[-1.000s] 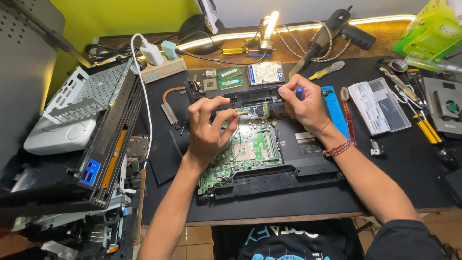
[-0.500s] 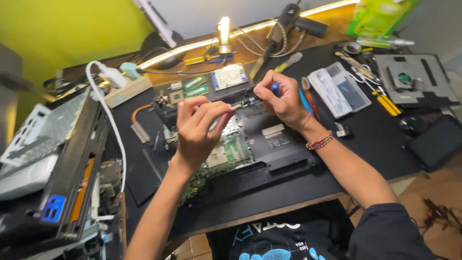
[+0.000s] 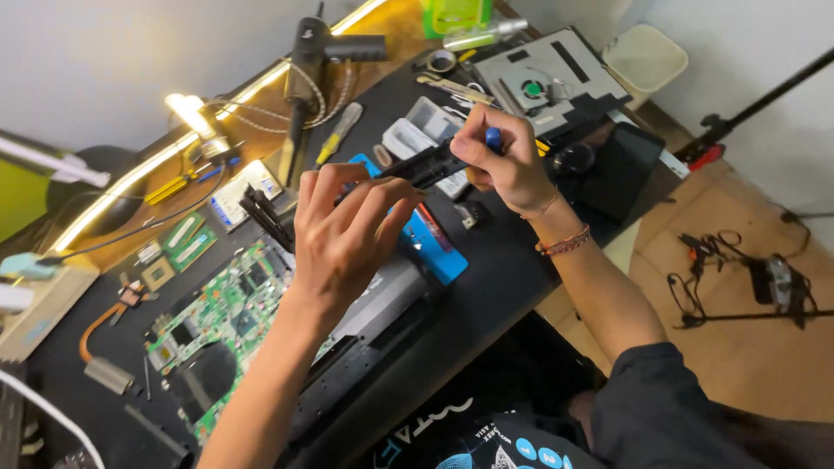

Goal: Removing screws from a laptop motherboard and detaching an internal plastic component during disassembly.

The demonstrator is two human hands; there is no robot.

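Both hands hold a long black strip (image 3: 417,169) up above the opened laptop. My left hand (image 3: 347,234) pinches its middle with the fingertips. My right hand (image 3: 504,165) grips its right end and also has a blue-handled screwdriver (image 3: 493,137) clamped in the fist. The strip's left end (image 3: 261,213) is hinged and sticks out past my left hand. Below lie the green motherboard (image 3: 221,313) and the dark laptop base (image 3: 382,339). A blue tray (image 3: 439,247) lies under my hands.
The black work mat (image 3: 504,287) carries a bright desk lamp (image 3: 195,117), a black heat gun (image 3: 304,52), a yellow-handled screwdriver (image 3: 339,130), memory sticks (image 3: 187,239), a copper heat pipe (image 3: 100,326) and a grey fan panel (image 3: 547,87). A tripod and cables (image 3: 764,278) lie on the floor at right.
The view has swung right and down. Both hands have risen off the laptop with the black strip, which before lay along the laptop's back edge.
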